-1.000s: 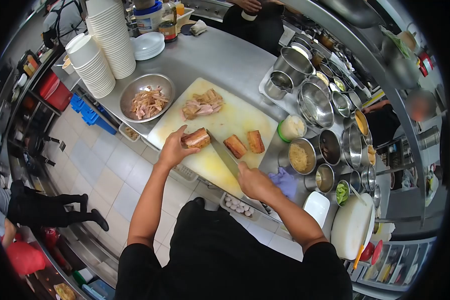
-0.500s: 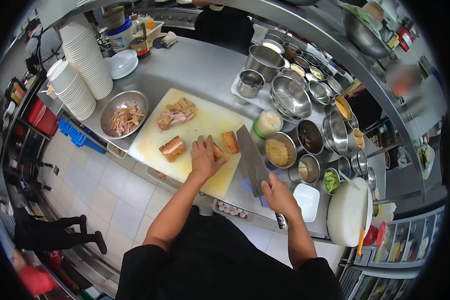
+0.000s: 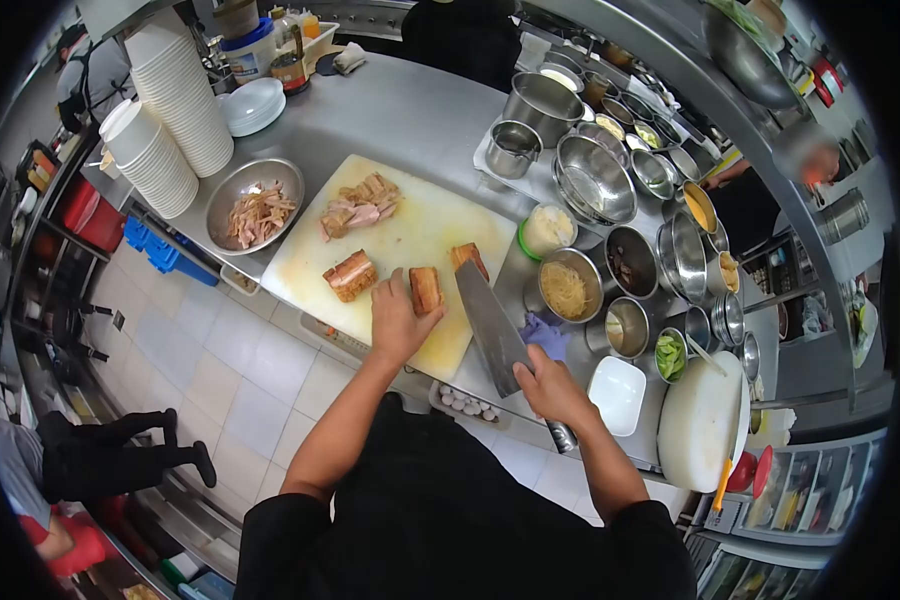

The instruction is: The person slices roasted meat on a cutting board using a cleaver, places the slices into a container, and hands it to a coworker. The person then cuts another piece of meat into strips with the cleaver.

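My left hand (image 3: pixel 398 322) is on the cutting board (image 3: pixel 300 245), fingers on the left side of a browned piece of pork belly (image 3: pixel 426 288) and thumb at its near end. My right hand (image 3: pixel 552 386) is closed round the handle of a cleaver (image 3: pixel 493 330). The broad blade slants across the board's right edge, its tip overlapping another pork piece (image 3: pixel 469 260). A thicker chunk of pork belly (image 3: pixel 350 276) lies left of my left hand. Sliced meat (image 3: pixel 361 206) is heaped at the far part of the board.
A steel bowl (image 3: pixel 217 208) of cut meat stands left of the board, beside stacked white tubs (image 3: pixel 180 95). Steel pots and bowls (image 3: pixel 596 180) crowd the right side. A white dish (image 3: pixel 616 398) sits near the front edge. Other people stand farther off.
My left hand has shifted off the top of the pork piece, which now shows more fully. The cleaver has moved left, its tip now over the right-hand pork piece. The view has shifted slightly.
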Demonstrator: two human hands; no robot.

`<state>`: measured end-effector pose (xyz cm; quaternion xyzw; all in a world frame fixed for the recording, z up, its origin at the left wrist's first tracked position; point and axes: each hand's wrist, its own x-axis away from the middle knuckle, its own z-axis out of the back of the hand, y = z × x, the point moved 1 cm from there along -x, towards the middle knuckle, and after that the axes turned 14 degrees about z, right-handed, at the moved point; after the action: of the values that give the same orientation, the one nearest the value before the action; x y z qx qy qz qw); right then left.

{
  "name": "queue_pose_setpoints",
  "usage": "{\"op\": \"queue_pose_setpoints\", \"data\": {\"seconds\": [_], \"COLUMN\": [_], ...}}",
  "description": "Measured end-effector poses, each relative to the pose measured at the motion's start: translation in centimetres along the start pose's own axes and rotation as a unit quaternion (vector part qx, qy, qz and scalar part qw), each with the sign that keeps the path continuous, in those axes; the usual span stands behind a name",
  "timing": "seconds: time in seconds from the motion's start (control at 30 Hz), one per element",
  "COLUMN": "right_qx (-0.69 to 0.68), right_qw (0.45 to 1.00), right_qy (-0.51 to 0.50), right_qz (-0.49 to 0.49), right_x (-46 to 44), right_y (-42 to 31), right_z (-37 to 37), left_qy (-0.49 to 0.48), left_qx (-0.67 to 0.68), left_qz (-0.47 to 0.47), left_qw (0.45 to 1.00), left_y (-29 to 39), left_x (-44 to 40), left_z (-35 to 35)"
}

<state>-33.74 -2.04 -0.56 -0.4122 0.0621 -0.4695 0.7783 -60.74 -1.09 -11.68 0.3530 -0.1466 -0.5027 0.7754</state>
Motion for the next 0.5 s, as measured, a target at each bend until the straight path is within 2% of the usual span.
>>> {"op": "queue_pose_setpoints", "data": {"seconds": [0.1,0.17,0.2,0.23,0.3,0.37,0.43,0.5], "right_qx": [-0.002,0.026,0.026,0.022,0.019,0.059,0.076,0.094], "right_qw": [1.0,0.998,0.998,0.999,0.999,0.997,0.996,0.994], "right_qy": [-0.006,0.002,0.0,-0.013,-0.026,-0.038,-0.043,-0.05], "right_qz": [-0.007,0.058,0.056,0.037,0.015,0.025,0.029,0.033], "right_x": [-0.3,-0.2,-0.1,0.1,0.3,0.2,0.0,-0.3], "right_y": [0.4,0.8,0.3,-0.6,-1.5,-2.2,-3.3,-4.3], "right_z": [-0.3,-0.6,-0.5,-0.4,-0.4,-0.7,-0.7,-0.7], "left_qy": [-0.029,-0.148,-0.172,-0.175,-0.152,-0.142,-0.191,-0.191], "left_qx": [0.051,0.109,0.097,0.099,0.096,0.086,0.063,0.077], "left_qz": [0.039,-0.028,-0.074,-0.072,-0.15,-0.154,-0.133,-0.133], "left_qw": [0.997,0.982,0.977,0.977,0.972,0.974,0.97,0.969], "left_y": [0.1,-1.4,-2.2,-3.0,-3.1,-3.0,-3.1,-3.1], "left_x": [-0.3,-0.7,-0.8,-0.9,-1.0,-1.3,-1.6,-1.8], "left_z": [-0.3,1.1,1.7,2.0,2.8,2.7,2.3,2.0]}}
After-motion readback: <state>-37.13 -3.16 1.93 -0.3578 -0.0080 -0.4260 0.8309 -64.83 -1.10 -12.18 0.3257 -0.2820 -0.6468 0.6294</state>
